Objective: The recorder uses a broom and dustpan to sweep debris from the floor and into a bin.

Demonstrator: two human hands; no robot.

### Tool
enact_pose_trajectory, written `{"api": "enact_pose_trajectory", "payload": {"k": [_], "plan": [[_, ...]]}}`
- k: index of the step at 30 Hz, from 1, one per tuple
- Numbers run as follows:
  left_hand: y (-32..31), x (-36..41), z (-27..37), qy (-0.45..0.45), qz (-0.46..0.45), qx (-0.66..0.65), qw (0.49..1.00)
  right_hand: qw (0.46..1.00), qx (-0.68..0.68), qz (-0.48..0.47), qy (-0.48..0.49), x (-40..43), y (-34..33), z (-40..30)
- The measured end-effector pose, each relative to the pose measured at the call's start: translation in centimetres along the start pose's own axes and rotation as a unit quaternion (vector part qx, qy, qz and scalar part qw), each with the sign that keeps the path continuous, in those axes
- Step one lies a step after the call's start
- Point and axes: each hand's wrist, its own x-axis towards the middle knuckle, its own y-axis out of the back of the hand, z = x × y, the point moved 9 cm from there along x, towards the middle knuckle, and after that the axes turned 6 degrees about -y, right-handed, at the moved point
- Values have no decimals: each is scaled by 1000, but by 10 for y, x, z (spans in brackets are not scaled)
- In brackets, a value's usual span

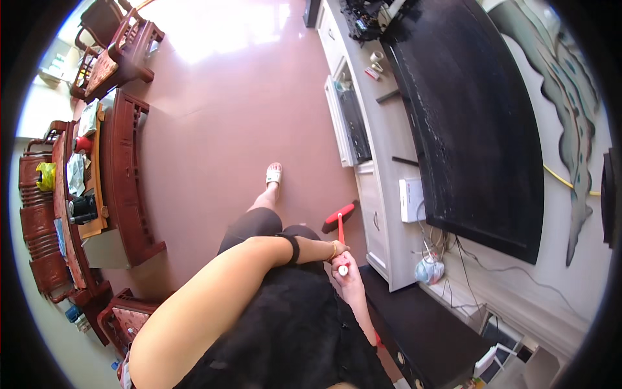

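Note:
A broom with a red head (339,217) and dark bristles rests on the floor beside the white cabinet. Its red handle runs back towards my body and ends in a white tip. Both hands are closed around this handle, close together. My left hand (340,248), with a yellow band at the wrist, is on the side nearer the broom head. Around the handle's white end is my right hand (346,268). Some fingers are hidden behind the handle and the other hand.
On the right, a long white TV cabinet (379,194) carries a large black television (476,126), a white box (411,200) and cables. A black low cabinet (427,321) stands at the lower right. Carved red wooden furniture (127,180) lines the left. Pinkish tiled floor (233,112) lies between.

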Motion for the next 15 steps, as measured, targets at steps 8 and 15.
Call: {"api": "enact_pose_trajectory", "payload": {"k": [8,15], "plan": [[148,42,53,-84,164,-2,983,978,13,-34,-208,98,-103,5],[231,89,73,-86,182,29,979,950,85,-212,-212,147,-167,19]]}}
